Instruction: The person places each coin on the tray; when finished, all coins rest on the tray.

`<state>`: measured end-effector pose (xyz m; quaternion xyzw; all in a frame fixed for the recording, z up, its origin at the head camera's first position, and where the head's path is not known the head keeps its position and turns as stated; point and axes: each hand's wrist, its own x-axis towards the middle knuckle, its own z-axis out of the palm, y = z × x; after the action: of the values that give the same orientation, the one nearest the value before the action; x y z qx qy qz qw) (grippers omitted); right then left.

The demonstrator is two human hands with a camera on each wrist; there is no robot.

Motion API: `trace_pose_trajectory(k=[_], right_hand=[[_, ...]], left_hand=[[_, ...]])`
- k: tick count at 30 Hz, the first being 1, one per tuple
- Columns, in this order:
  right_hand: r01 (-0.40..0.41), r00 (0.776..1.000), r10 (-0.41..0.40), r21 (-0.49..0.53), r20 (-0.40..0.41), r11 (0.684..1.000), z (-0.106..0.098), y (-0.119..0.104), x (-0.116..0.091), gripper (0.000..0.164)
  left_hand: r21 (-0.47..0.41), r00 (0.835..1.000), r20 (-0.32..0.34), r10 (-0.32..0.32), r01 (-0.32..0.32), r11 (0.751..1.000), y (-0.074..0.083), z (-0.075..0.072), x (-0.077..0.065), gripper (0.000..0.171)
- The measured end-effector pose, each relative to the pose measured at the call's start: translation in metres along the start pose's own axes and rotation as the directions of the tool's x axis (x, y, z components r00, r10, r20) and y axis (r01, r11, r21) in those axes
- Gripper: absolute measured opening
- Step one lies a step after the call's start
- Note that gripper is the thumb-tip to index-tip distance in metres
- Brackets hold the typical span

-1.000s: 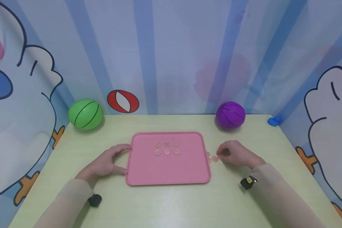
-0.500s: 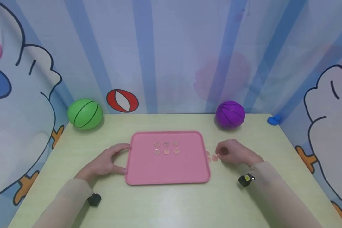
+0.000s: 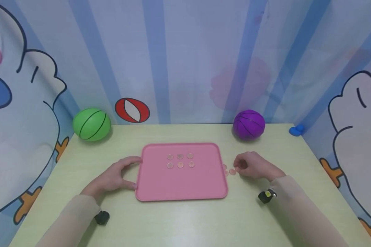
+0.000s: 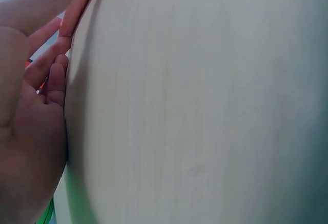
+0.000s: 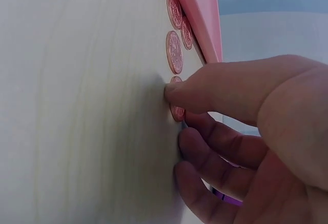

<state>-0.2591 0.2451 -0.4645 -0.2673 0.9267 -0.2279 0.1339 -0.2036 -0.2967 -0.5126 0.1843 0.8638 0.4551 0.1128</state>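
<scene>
Head view: left hand (image 3: 112, 175) wide, thumb and fingertips touching the pink tray (image 3: 182, 187) at 9 o'clock. Right hand (image 3: 253, 166) narrow at 3 o'clock, thumb and index on a copper coin (image 5: 177, 113); can't tell if lifted. Three loose coins (image 5: 174, 52) between it and tray. Six coins (image 3: 180, 165) inside, toward 12, two rows of three. Purple mini basketball (image 3: 249, 125) at 2.

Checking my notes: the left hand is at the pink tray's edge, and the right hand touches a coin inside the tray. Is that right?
No: the coin the right hand touches is outside the pink tray, as the right wrist view shows. The left hand is at its edge.
</scene>
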Motion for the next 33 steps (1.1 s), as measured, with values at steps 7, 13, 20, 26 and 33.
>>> trace_pose_trajectory(k=[7,13,20,26,33], right_hand=[[-0.016,1.0,0.016,0.009,0.004,1.0,0.0034,0.0007,-0.0014,0.009],[0.006,1.0,-0.006,-0.007,-0.008,1.0,0.0032,-0.0006,-0.0042,0.01],[0.008,0.999,-0.008,-0.007,-0.035,1.0,0.0026,-0.004,-0.0054,0.01],[0.037,0.999,-0.038,-0.022,-0.039,0.999,0.0019,-0.0064,-0.0053,0.013],[0.107,0.991,-0.108,-0.013,-0.079,0.994,0.0034,-0.0001,-0.008,0.019]], left_hand=[[0.016,1.0,-0.004,0.004,-0.004,1.0,-0.0024,0.0004,-0.0003,0.096],[0.013,1.0,-0.002,0.008,-0.008,1.0,0.0001,0.0011,-0.0009,0.097],[0.022,1.0,-0.008,-0.004,0.004,1.0,0.0019,0.0013,-0.001,0.096],[0.026,1.0,-0.009,-0.018,0.018,0.999,0.0018,0.0015,-0.0013,0.097],[0.03,1.0,-0.01,-0.016,0.017,0.999,0.0021,0.0006,-0.0005,0.098]])
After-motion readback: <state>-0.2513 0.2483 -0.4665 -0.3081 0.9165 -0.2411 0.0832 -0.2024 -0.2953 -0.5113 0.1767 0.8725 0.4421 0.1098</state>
